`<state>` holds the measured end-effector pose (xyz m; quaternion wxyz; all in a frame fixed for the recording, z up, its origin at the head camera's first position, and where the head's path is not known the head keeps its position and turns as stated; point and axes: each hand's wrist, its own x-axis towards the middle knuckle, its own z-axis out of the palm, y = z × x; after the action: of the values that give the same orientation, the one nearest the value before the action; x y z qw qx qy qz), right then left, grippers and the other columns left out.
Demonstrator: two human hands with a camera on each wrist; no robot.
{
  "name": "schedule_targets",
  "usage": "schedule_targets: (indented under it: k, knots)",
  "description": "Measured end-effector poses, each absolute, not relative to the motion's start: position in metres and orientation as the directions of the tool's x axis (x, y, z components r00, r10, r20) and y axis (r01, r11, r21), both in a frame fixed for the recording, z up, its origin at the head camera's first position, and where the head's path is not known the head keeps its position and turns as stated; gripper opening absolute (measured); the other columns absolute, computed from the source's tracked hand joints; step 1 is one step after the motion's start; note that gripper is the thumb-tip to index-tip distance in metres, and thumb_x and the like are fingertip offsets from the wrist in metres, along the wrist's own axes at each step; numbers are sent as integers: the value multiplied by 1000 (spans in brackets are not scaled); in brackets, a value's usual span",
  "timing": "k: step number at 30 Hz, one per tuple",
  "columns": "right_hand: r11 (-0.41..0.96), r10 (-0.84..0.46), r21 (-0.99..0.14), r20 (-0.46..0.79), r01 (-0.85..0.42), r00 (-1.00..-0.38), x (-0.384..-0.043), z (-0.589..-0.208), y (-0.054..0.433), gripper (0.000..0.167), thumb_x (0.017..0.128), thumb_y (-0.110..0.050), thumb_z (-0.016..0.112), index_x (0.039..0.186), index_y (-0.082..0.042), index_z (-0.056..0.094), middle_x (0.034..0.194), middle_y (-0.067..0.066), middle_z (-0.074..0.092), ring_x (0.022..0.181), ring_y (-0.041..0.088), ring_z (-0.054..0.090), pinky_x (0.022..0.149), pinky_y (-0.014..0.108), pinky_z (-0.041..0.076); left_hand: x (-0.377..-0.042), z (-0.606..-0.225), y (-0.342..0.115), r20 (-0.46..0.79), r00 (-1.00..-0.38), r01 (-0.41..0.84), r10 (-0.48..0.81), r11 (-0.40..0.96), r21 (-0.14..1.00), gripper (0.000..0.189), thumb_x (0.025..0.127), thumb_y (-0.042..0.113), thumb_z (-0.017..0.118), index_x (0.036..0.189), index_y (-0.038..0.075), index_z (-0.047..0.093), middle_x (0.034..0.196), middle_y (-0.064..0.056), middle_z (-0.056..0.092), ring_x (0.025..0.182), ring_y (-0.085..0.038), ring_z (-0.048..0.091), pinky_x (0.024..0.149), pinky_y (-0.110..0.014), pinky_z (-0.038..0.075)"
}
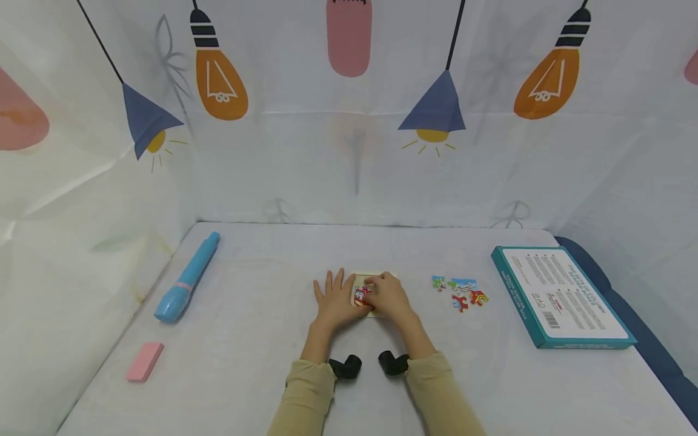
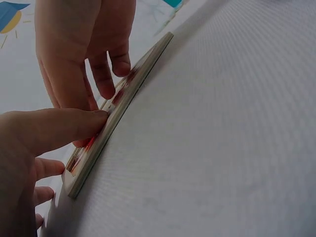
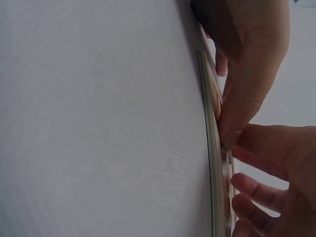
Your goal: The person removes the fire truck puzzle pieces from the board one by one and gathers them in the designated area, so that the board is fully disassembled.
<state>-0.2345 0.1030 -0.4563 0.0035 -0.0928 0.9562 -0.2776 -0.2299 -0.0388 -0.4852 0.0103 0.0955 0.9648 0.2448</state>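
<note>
Both hands are at a small wooden puzzle board (image 1: 377,313) with a red-and-white picture in its recess. My left hand (image 1: 337,306) lies at the board's left side, its fingers straight and spread on the table. In the left wrist view the left thumb (image 2: 74,127) presses on the board. My right hand (image 1: 391,298) comes over the board's right side, thumb and fingertips resting on the picture and covering part of it. The right wrist view shows the tips of both hands close together above the board's edge (image 3: 210,143). To their right lie several loose puzzle pieces (image 1: 463,284).
On the right stands a flat teal-edged box (image 1: 567,297) with a printed white face. A blue marker-shaped object (image 1: 188,278) lies at the back left, with a pink eraser-like block (image 1: 145,362) nearer the front. A fabric wall (image 1: 305,163) rises behind the table.
</note>
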Motion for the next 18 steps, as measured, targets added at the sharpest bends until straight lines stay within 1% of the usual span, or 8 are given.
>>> schedule_targets:
  k: [3,5,8,11,14,16,18]
  knots:
    - [857,-182,-483,45,-181,-982,-235,-458,100,29,74,-20,75,100,-8,69,97,14,58,90,31,56,78,44,46,-229,-485,-39,26,-981,180,191,860,477,86,70,57,66,139,13,42,149,-16,27,139,-40,11,104,-64,-2]
    - [846,-178,-503,47,-177,-983,-237,-459,99,27,72,-18,76,96,-8,68,94,12,57,87,29,55,76,43,46,-229,-484,-39,27,-981,181,191,860,477,86,70,57,66,139,13,42,149,-16,28,138,-40,11,104,-64,-2]
    - [817,-165,-554,38,-159,-986,-238,-459,99,26,71,-15,77,93,-8,65,87,8,56,80,24,54,71,39,45,-229,-484,-39,28,-981,182,192,863,472,87,70,58,66,139,13,42,149,-16,28,138,-41,11,104,-64,-1]
    - [781,-157,-608,28,-141,-987,-239,-460,100,27,70,-11,77,94,-8,62,79,4,58,71,18,52,65,33,43,-230,-485,-39,24,-981,181,192,867,465,87,70,58,66,140,13,41,149,-16,27,138,-40,11,104,-64,-1]
    - [725,-152,-677,26,-130,-988,-238,-460,102,28,70,-7,75,94,-8,62,73,1,59,66,14,53,61,29,42,-231,-486,-39,23,-981,180,191,866,467,87,70,59,66,140,14,41,149,-16,27,138,-40,11,104,-64,-1]
    - [677,-147,-727,24,-118,-989,-237,-460,104,25,72,-5,73,94,-7,62,74,2,59,67,14,54,61,29,43,-231,-486,-39,22,-981,179,192,865,468,86,70,58,66,140,14,41,149,-16,27,138,-40,11,104,-64,-1]
    - [629,-130,-770,30,-106,-991,-237,-459,107,22,74,-4,71,94,-7,63,77,3,61,71,15,56,64,30,45,-230,-486,-38,22,-981,180,192,865,468,86,71,57,67,140,14,41,149,-16,27,138,-40,11,104,-64,-1]
